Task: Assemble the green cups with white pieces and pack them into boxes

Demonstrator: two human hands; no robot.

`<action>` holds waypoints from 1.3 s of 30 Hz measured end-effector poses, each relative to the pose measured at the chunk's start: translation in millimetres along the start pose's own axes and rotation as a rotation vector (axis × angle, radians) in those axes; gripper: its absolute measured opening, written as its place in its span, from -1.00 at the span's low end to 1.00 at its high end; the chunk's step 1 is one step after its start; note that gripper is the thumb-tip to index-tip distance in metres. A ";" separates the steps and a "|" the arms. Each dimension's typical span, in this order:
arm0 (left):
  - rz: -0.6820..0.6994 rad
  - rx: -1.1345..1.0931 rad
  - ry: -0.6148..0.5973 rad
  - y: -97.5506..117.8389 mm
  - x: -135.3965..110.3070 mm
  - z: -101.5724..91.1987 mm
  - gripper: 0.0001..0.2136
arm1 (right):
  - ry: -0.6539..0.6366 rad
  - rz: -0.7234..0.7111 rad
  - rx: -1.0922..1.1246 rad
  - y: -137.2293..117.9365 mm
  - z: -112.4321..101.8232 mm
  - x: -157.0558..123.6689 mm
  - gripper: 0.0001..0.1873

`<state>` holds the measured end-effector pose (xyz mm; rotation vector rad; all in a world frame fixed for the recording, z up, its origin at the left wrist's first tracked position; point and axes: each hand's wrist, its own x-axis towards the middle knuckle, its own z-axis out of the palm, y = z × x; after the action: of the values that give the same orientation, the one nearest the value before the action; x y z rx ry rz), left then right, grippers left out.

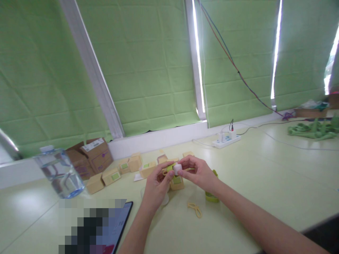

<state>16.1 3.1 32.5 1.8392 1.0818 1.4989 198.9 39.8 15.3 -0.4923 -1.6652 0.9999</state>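
My left hand (156, 185) pinches a small yellow-green piece (171, 168) with a loop at its left side. My right hand (198, 171) has thumb and fingers closed on a small white rounded piece (177, 169), which touches the yellow-green one; whether they are joined I cannot tell. Just behind and below them stands a small yellow box (177, 184) with a green label. A yellow strap with a loop (195, 209) lies on the table below my right hand. Partly hidden by my right wrist is a green object (212, 197). A clear rounded item (166, 199) shows behind my left wrist.
Several small yellow boxes (135, 162) stand along the back, near an open cardboard box (97, 157). At left is a large water bottle (62, 173); a tablet (123, 220) lies in front. A power strip (226, 141) and green plastic parts (312, 129) are farther right.
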 end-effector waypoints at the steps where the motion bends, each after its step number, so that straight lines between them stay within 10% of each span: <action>1: 0.004 -0.002 0.000 -0.1 0.0 0.1 -0.69 | 0.000 -0.002 -0.008 -0.4 -0.3 -0.3 -0.66; 39: 0.018 0.268 -0.037 1.8 -4.7 4.4 -0.64 | 0.025 -0.212 -0.261 -6.4 0.7 -3.8 -0.77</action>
<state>20.5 -1.5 30.3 2.0507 1.3041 1.3782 200.5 33.1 18.2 -0.4849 -1.7938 0.6233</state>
